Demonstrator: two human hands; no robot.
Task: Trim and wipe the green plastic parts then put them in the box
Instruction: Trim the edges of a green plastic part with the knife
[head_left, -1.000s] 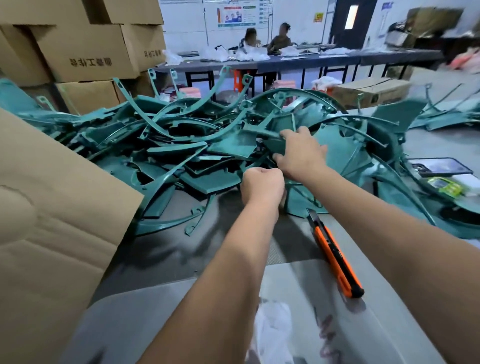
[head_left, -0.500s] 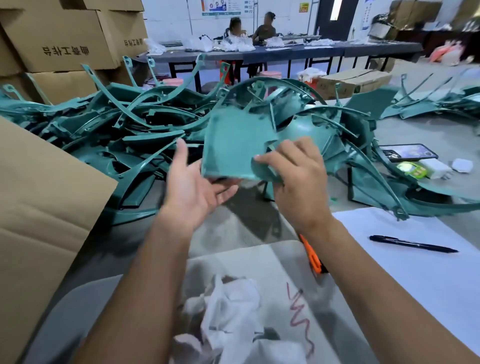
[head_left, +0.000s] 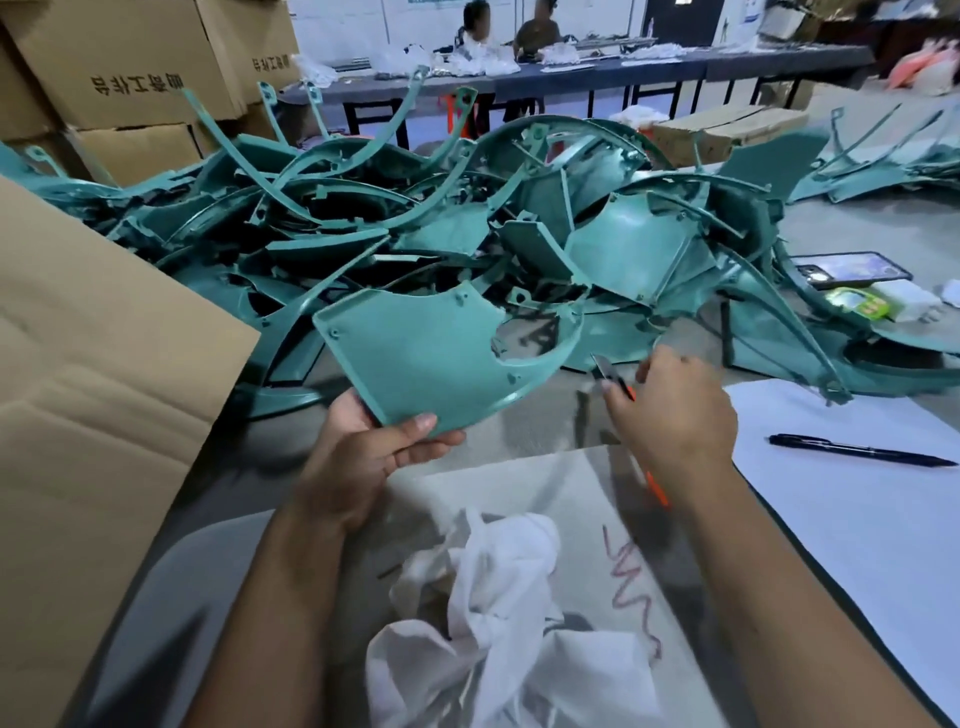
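At centre, the left hand (head_left: 363, 457) pinches a flat, matte green plastic panel (head_left: 421, 358) by its lower edge. At three o'clock, the right hand (head_left: 675, 410) grips an orange utility knife (head_left: 618, 384). Crumpled white cloth (head_left: 498, 613) lies at six; mirrored print on a cardboard box (head_left: 130, 57) is unreadable.

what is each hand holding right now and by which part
The left hand pinches the green plastic part at its lower corner. The right hand grips the orange utility knife by its handle, blade forward.
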